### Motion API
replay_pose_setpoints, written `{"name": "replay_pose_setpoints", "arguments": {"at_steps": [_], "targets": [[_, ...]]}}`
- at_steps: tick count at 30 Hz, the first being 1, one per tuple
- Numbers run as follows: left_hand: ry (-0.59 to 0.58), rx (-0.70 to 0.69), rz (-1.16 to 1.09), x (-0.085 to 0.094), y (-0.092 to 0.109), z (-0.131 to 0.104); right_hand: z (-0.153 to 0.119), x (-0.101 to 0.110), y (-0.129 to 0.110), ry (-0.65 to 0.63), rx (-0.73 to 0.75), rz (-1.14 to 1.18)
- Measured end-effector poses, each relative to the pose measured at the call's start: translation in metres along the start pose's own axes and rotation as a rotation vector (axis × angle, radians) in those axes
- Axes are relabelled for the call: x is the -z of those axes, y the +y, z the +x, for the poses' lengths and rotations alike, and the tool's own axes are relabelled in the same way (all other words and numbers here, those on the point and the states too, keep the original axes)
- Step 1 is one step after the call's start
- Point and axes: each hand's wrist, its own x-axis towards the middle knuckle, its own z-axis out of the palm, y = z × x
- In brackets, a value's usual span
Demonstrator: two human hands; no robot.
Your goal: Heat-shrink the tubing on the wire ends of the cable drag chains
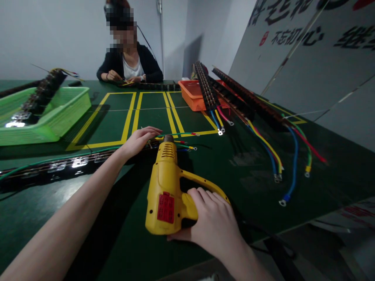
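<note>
1. The right hand [215,218] was wrapped around the grip of a yellow heat gun [162,183], with the thumb under its rear end. The gun lay just left of that hand, its nozzle [168,138] pointing away toward the far side of the table [216,168].
2. The heat gun looked bulky, stiff and fairly heavy, its weight probably sitting in the thick body beside the fist. The grip seemed the sound place to take hold; the nozzle, likely hot in use, was best left alone.
3. The left hand [142,138] reached out ahead, fingers long and nearly straight, over the end of a dark chain [79,162]. Whether those fingers pinched anything could not be told.
4. The chain ran leftward from the left hand, passing beyond the forearm. It appeared jointed, able to bend yet rather weighty, with smooth, shiny parts that might slip; a broad hold around its sides would suit it.
5. A green wire [184,134] extended right from the left fingertips, past the nozzle. It seemed light and springy, easiest to steady near its tip.
6. Just nearer than it, a yellow wire end [191,147] carried a small metal ring, presumably hard but bendable at the neck.
</note>
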Motion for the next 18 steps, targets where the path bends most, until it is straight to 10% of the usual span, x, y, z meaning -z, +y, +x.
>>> {"name": "replay_pose_setpoints", "arguments": {"at_steps": [18], "targets": [[-0.063, -0.041, 0.014, 0.002, -0.006, 0.000, -0.012, 0.014, 0.035, 0.081, -0.017, -0.094]]}}
